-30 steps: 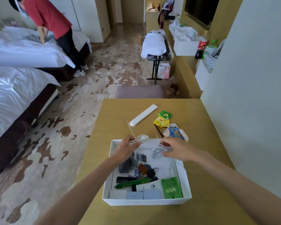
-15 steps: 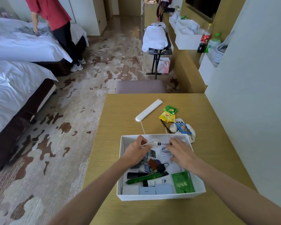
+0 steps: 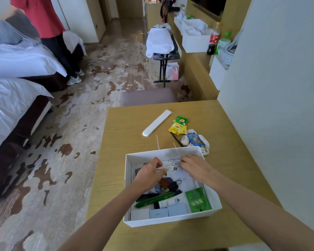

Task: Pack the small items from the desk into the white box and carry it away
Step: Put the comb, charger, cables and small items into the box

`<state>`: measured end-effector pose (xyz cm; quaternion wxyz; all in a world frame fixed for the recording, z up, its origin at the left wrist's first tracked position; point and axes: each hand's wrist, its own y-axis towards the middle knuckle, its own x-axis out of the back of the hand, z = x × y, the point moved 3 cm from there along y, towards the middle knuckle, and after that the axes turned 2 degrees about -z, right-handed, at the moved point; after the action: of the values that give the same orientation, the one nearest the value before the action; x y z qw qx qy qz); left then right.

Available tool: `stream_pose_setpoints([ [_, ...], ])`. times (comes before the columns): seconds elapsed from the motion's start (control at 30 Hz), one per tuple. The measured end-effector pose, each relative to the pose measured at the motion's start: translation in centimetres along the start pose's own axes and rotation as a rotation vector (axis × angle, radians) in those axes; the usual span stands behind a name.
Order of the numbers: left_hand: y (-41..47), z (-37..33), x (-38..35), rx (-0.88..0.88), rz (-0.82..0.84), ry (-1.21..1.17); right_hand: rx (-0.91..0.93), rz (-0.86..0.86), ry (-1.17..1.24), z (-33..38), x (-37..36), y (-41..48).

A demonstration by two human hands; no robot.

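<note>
Lowered into the white box (image 3: 170, 221), our left hand (image 3: 147, 173) and right hand (image 3: 194, 167) pinch the cable (image 3: 168, 167) (probably limp, light; best gripped bunched).

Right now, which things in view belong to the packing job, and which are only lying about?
Job: white box, white cable held in the left hand and right hand, long white case, tea bags, blue packet.
Lying about: cola bottle, green bottle, pink bag, towel on the rack.
</note>
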<state>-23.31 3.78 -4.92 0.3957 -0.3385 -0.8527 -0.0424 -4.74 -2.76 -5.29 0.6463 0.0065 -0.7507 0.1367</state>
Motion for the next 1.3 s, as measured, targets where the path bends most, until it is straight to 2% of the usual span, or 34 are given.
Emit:
stream_pose_setpoints([
  [0.1, 0.1, -0.9, -0.6, -0.053, -0.008, 0.063, 0.025, -0.003, 0.011, -0.6, 0.6, -0.1],
  [0.23, 0.5, -2.1, -1.9, -0.087, -0.003, 0.068, 0.083, -0.108, 0.087, -2.7, 1.8, -1.4],
  [0.37, 1.2, -3.3, -4.2, -0.145, -0.015, 0.021, -0.023, -0.280, 0.262, -5.0, 3.0, -3.8],
  [0.47, 2.0, -3.9, -5.8, -0.216, -0.027, 0.107, -0.096, -0.345, 0.382, -6.0, 3.3, -5.5],
  [0.8, 3.0, -5.1, -9.1, -0.363, -0.154, 0.588, -0.099, -0.387, 0.398, -6.2, 3.2, -6.5],
  [0.97, 2.7, -5.4, -8.8, -0.361, -0.117, 0.636, -0.034, -0.367, 0.371, -5.9, 3.2, -5.5],
  [1.2, 1.3, -4.8, -6.4, -0.500, -0.079, 0.674, 0.078, -0.299, 0.351, -5.6, 3.1, -4.2],
  [1.3, 1.0, -5.8, -6.4, -0.505, -0.075, 0.832, 0.131, -0.292, 0.332, -5.3, 3.0, -3.7],
])
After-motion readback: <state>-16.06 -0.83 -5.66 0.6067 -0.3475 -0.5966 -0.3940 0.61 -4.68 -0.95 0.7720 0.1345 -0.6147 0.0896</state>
